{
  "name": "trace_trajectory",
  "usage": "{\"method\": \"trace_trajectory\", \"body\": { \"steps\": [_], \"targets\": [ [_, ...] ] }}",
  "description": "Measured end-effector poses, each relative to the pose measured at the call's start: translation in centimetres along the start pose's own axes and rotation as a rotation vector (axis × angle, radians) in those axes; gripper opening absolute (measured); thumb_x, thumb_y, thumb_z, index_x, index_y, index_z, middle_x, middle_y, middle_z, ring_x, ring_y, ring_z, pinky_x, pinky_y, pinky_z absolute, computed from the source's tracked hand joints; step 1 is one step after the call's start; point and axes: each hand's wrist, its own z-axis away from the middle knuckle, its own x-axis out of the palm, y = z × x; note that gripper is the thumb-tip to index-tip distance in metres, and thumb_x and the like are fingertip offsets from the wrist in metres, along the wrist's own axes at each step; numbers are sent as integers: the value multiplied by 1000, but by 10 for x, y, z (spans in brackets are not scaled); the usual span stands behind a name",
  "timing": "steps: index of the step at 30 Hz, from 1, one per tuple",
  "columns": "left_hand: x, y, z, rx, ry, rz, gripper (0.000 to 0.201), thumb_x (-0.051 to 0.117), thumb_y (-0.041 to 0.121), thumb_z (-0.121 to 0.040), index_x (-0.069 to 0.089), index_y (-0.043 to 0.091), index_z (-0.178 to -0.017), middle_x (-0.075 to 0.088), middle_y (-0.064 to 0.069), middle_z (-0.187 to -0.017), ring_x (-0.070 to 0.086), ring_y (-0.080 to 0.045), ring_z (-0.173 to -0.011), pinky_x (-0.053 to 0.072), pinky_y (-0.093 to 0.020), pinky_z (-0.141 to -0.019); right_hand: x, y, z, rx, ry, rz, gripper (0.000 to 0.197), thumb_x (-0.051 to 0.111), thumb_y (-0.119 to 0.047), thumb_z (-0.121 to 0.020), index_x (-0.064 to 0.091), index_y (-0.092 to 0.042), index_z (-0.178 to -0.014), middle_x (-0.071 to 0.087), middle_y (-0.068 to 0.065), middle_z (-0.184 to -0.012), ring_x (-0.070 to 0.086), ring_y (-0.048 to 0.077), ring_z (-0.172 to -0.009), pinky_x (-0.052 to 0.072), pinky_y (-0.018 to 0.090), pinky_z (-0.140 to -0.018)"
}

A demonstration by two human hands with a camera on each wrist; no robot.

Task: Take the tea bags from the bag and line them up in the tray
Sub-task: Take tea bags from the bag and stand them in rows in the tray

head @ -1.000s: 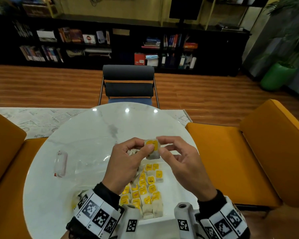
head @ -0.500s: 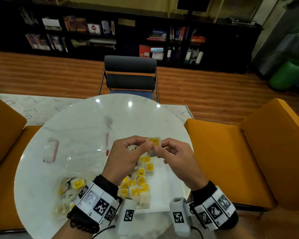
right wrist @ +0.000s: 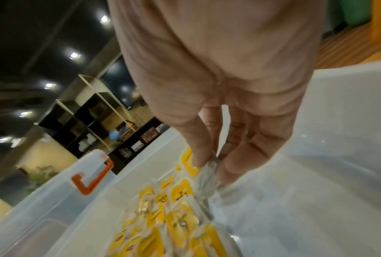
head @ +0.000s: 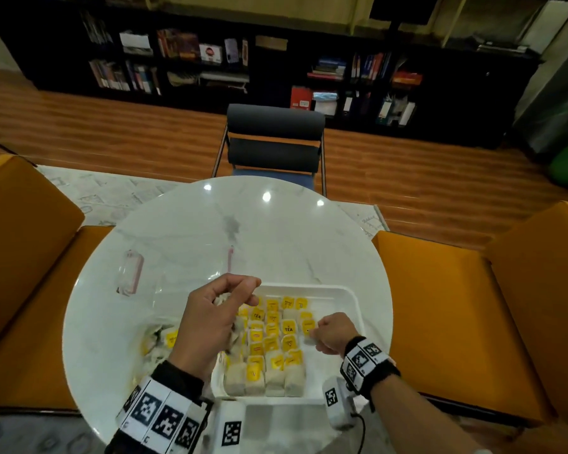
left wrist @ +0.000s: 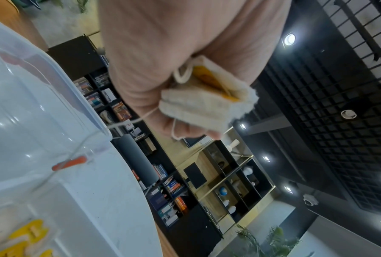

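Note:
A white tray [head: 351, 294] lies on the round table, with several yellow-tagged tea bags [head: 273, 339] lined up in rows inside it. My right hand [head: 313, 335] is down in the tray at the right end of the rows. In the right wrist view its fingers [right wrist: 198, 153] pinch one tea bag [right wrist: 207, 175] just over the tray floor. My left hand [head: 240, 296] hovers over the tray's left edge, curled round a small bundle of tea bags [left wrist: 207, 104] with loose strings. The clear plastic bag [head: 130, 273] lies to the left, with more tea bags [head: 164, 339] inside.
The bag has a pink handle [head: 132, 270] and an orange clip [right wrist: 92, 179]. A dark chair [head: 274, 142] stands beyond the table. Orange seats [head: 456, 306] flank it left and right. The tray's right part [head: 341, 365] is bare.
Both hands held one tea bag together above the tray. Now my right hand has dropped into the tray with it, while the left stays up with its bundle.

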Motion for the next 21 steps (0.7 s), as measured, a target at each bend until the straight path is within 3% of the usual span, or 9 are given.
{"method": "trace_trajectory", "body": {
  "steps": [2, 3, 5, 7, 12, 14, 15, 18, 21],
  "targets": [
    [-10, 1, 0, 1, -6, -10, 15, 70, 33, -86, 79, 21, -86, 70, -8, -77, 48, -9, -44, 41, -38, -64, 6, -1, -2, 46, -52, 50, 44, 68, -9, -89, 49, -14, -50, 54, 4, -49, 54, 20, -52, 49, 29, -66],
    [-15, 0, 0, 1, -12, 0, 14, 69, 29, -89, 79, 20, -86, 70, -8, -76, 51, -1, -44, 41, -36, -64, 7, -3, 0, 59, -66, 95, 39, 66, -11, -91, 52, -15, -55, 58, 3, -54, 55, 16, -52, 50, 23, -62],
    [-25, -2, -2, -17, -23, 35, 16, 67, 27, -90, 79, 17, -88, 69, -8, -75, 61, 1, -57, 44, -33, -72, 8, -4, -1, 72, -47, 131, 27, 66, -13, -90, 56, -18, -65, 61, 2, -65, 58, 11, -53, 48, 16, -48],
    [-34, -4, -4, -55, -39, 94, 23, 66, 35, -86, 79, 16, -91, 68, -7, -75, 65, -7, -72, 44, -36, -82, 11, -4, -2, 79, -20, 151, 22, 68, -13, -88, 58, -18, -69, 63, 2, -69, 61, 12, -57, 49, 17, -49],
    [-50, -7, -14, -135, -50, 140, 39, 66, 50, -77, 78, 16, -93, 66, -5, -77, 57, -8, -63, 39, -36, -72, 20, -9, -3, 124, 49, 201, 20, 69, -13, -87, 59, -17, -70, 66, 6, -77, 63, 16, -62, 51, 17, -50],
    [-55, -9, -19, -166, -70, 152, 42, 66, 51, -77, 78, 15, -95, 66, -6, -78, 54, -11, -61, 41, -35, -68, 23, -10, -4, 151, 71, 207, 17, 73, -16, -84, 61, -14, -72, 69, 8, -79, 66, 19, -67, 56, 21, -57],
    [-56, -11, -22, -189, -73, 161, 44, 66, 51, -77, 77, 13, -97, 66, -6, -79, 51, -12, -58, 41, -35, -66, 24, -9, -4, 166, 95, 233, 19, 77, -20, -81, 62, -12, -73, 70, 8, -78, 67, 20, -68, 58, 24, -60],
    [-60, -15, -29, -279, -73, 242, 49, 65, 50, -82, 75, 7, -105, 67, -6, -82, 46, -17, -54, 41, -31, -58, 25, -4, -4, 178, 168, 334, 35, 82, -36, -76, 59, -10, -71, 68, 6, -72, 66, 20, -65, 53, 25, -53],
    [-61, -15, -37, -372, -79, 358, 42, 59, 44, -95, 71, 4, -103, 67, -6, -80, 41, -19, -59, 36, -28, -57, 18, -20, 9, 90, 205, 351, 30, 78, -35, -80, 59, -14, -70, 69, 7, -77, 68, 23, -71, 59, 32, -71]
  ]
}}
